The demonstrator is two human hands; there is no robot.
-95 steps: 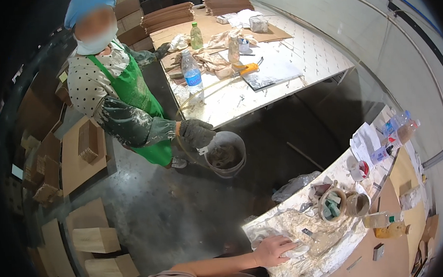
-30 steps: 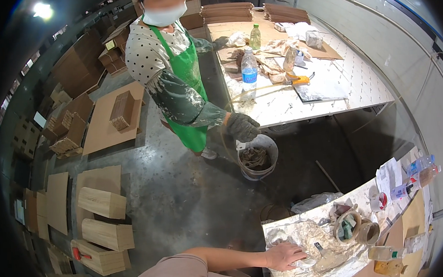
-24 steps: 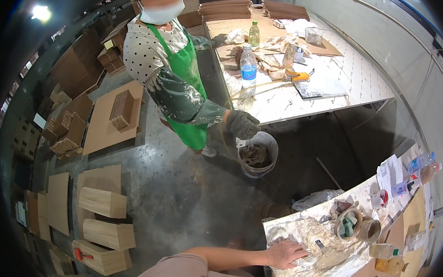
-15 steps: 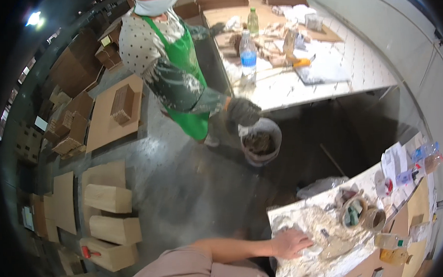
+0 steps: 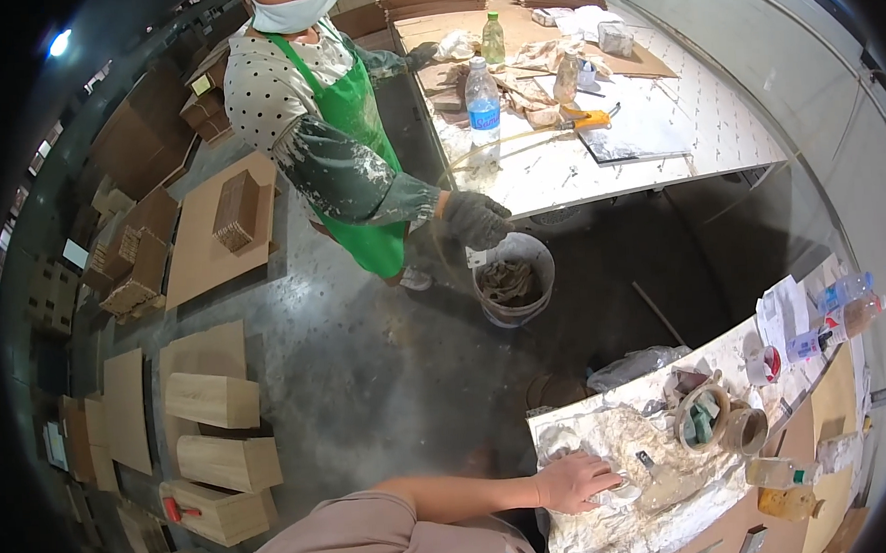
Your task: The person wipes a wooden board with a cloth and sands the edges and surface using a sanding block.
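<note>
My left hand [image 5: 577, 482] reaches in from the lower edge, palm down, on a white-smeared sheet [image 5: 611, 430] that covers the near worktable. Its fingers are stretched out and lie nearly flat, next to a crumpled whitish patch; whatever may be under the palm is hidden. Just beyond the fingertips lies a small dark metal piece [image 5: 645, 458]. A round tub [image 5: 706, 418] with greenish lumps inside stands farther off, beside an open jar [image 5: 746, 431]. My right hand is out of view.
A co-worker in a green apron [image 5: 359, 101] stands at the far table, one gloved hand [image 5: 475, 221] above a bucket [image 5: 515, 308] of cloths. Bottles [image 5: 485, 114] and a yellow-handled tool [image 5: 587, 119] lie there. Wooden blocks [image 5: 214, 399] sit on the floor at left.
The view has shifted slightly. The co-worker's gloved hand by the bucket has its fingers more extended now. My left hand stays at the same spot on the sheet.
</note>
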